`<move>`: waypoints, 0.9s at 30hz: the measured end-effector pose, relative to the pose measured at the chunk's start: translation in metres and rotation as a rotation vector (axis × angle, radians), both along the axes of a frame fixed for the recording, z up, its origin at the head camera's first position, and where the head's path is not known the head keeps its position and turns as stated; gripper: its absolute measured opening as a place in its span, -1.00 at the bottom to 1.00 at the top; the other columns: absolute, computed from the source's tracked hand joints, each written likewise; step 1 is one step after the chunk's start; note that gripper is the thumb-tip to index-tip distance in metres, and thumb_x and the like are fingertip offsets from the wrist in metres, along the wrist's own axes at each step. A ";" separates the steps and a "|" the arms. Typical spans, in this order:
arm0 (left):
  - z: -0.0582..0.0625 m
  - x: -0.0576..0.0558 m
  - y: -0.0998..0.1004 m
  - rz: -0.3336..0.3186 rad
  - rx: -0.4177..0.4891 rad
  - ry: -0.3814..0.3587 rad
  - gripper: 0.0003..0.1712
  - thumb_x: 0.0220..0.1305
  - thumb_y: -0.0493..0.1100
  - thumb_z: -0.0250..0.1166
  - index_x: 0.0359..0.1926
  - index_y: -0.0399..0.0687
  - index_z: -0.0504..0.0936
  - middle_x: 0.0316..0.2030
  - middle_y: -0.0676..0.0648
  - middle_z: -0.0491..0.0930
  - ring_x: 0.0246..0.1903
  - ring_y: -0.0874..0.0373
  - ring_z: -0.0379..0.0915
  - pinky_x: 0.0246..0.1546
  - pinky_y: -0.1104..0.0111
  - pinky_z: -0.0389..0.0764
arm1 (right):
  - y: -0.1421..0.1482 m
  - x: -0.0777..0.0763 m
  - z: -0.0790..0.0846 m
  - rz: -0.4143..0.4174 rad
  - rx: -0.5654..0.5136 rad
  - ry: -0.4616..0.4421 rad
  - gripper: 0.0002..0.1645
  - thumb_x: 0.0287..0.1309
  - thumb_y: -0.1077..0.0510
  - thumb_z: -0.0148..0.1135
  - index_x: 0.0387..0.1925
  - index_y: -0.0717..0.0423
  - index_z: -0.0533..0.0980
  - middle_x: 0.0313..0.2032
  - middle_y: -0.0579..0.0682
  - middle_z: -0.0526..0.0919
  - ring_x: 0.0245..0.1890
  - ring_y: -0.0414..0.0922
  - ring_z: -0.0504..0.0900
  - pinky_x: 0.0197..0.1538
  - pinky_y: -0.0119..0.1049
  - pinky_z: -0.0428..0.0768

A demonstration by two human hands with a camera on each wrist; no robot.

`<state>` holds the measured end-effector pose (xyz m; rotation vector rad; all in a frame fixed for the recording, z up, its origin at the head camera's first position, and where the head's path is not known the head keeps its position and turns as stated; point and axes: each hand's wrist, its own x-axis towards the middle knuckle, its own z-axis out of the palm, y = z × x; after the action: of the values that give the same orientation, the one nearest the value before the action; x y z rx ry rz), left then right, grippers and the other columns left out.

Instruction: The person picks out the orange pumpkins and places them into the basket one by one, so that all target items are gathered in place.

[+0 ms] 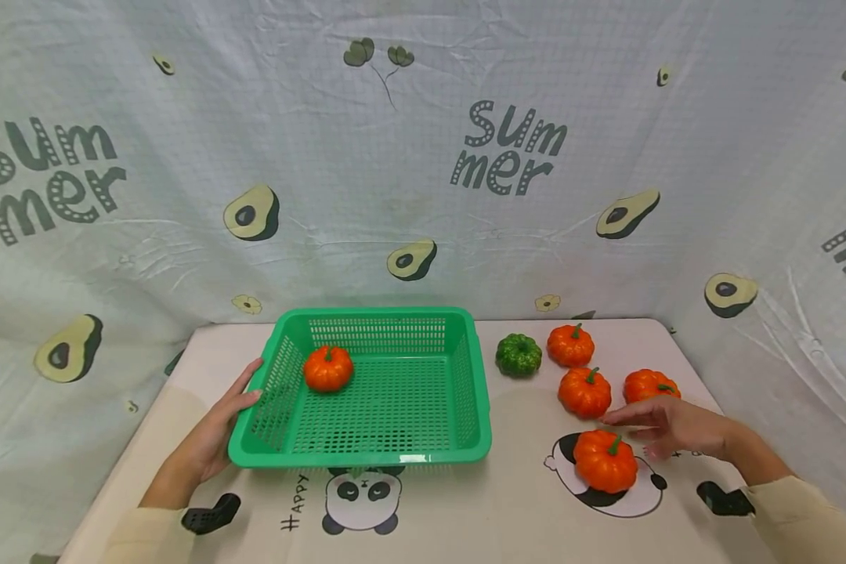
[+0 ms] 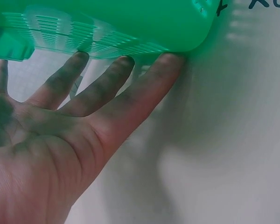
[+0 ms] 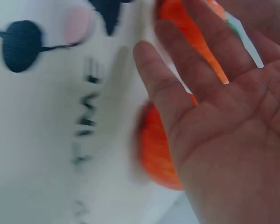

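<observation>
My left hand lies along the left side of a green plastic basket. In the left wrist view its fairly straight fingers reach the slotted wall of the basket. An orange mini pumpkin sits inside, toward the back left. My right hand hovers at the right among orange pumpkins, fingers spread and holding nothing. Nearest to it are the front pumpkin, a pumpkin off its fingertips, and a pumpkin partly hidden behind it.
A green pumpkin and another orange pumpkin stand at the back, right of the basket. The pale table cover carries panda prints. Behind the table hangs a white curtain with avocado prints.
</observation>
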<state>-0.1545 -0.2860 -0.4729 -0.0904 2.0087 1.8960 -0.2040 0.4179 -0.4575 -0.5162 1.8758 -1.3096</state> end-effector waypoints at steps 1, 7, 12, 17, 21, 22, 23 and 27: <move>0.000 0.000 0.000 0.000 -0.002 0.002 -0.19 0.66 0.11 -0.16 0.65 0.55 -0.43 0.69 -0.19 -0.48 0.59 -0.32 -0.28 0.16 0.27 0.42 | 0.000 0.002 -0.004 -0.002 -0.007 -0.009 -0.18 0.13 0.44 0.33 0.45 0.41 0.33 0.36 -0.19 0.60 0.24 -0.51 0.57 0.22 -0.41 0.60; 0.000 0.002 0.000 0.008 0.001 -0.010 -0.19 0.66 0.11 -0.15 0.65 0.56 -0.42 0.69 -0.18 -0.48 0.59 -0.29 -0.26 0.15 0.29 0.42 | -0.005 0.011 -0.017 -0.025 -0.010 0.011 -0.04 0.09 0.40 0.39 0.52 0.37 0.24 0.44 -0.10 0.52 0.24 -0.59 0.51 0.21 -0.53 0.55; 0.000 0.003 0.000 0.012 0.015 -0.016 -0.19 0.66 0.10 -0.16 0.65 0.56 -0.43 0.69 -0.19 -0.46 0.57 -0.25 -0.23 0.12 0.34 0.44 | -0.010 0.016 -0.022 -0.026 0.035 0.052 0.03 0.07 0.30 0.47 0.55 0.29 0.22 0.39 -0.41 0.51 0.22 -0.67 0.44 0.17 -0.61 0.49; 0.000 0.003 0.000 0.006 0.015 -0.003 -0.19 0.66 0.10 -0.15 0.66 0.54 -0.43 0.69 -0.19 -0.47 0.58 -0.28 -0.25 0.10 0.39 0.45 | -0.012 0.022 -0.026 -0.035 0.056 0.078 0.09 0.01 0.30 0.50 0.56 0.25 0.22 0.38 -0.49 0.48 0.21 -0.75 0.37 0.16 -0.63 0.46; 0.002 0.002 0.001 0.011 0.008 -0.001 -0.19 0.66 0.10 -0.15 0.66 0.53 -0.42 0.69 -0.19 -0.46 0.58 -0.30 -0.25 0.09 0.38 0.46 | -0.015 0.025 -0.026 -0.068 0.131 0.132 0.07 -0.03 0.27 0.55 0.53 0.22 0.30 0.47 0.04 0.48 0.27 -0.52 0.51 0.26 -0.30 0.60; 0.003 0.002 0.001 0.012 0.008 -0.001 -0.19 0.66 0.10 -0.15 0.66 0.53 -0.42 0.69 -0.19 -0.46 0.58 -0.30 -0.25 0.10 0.38 0.45 | -0.015 0.025 -0.026 -0.073 0.147 0.148 0.06 -0.04 0.27 0.56 0.52 0.22 0.31 0.47 0.19 0.45 0.29 -0.40 0.54 0.28 -0.16 0.61; 0.003 0.002 0.001 0.012 0.008 -0.001 -0.19 0.66 0.09 -0.15 0.66 0.52 -0.42 0.69 -0.20 -0.46 0.58 -0.30 -0.24 0.10 0.37 0.45 | -0.016 0.025 -0.025 -0.082 0.169 0.159 0.05 -0.05 0.26 0.57 0.51 0.21 0.34 0.46 0.30 0.42 0.29 -0.33 0.57 0.28 -0.09 0.62; 0.004 0.001 0.002 0.012 0.010 -0.005 -0.19 0.66 0.09 -0.15 0.66 0.52 -0.42 0.69 -0.20 -0.46 0.57 -0.31 -0.22 0.11 0.33 0.46 | -0.018 0.024 -0.022 -0.093 0.175 0.160 0.05 -0.09 0.26 0.60 0.48 0.26 0.36 0.42 0.40 0.43 0.22 -0.35 0.62 0.24 -0.25 0.63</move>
<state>-0.1530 -0.2841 -0.4693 -0.1049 1.9991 1.9115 -0.1798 0.4003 -0.4798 -0.4582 2.1466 -1.1779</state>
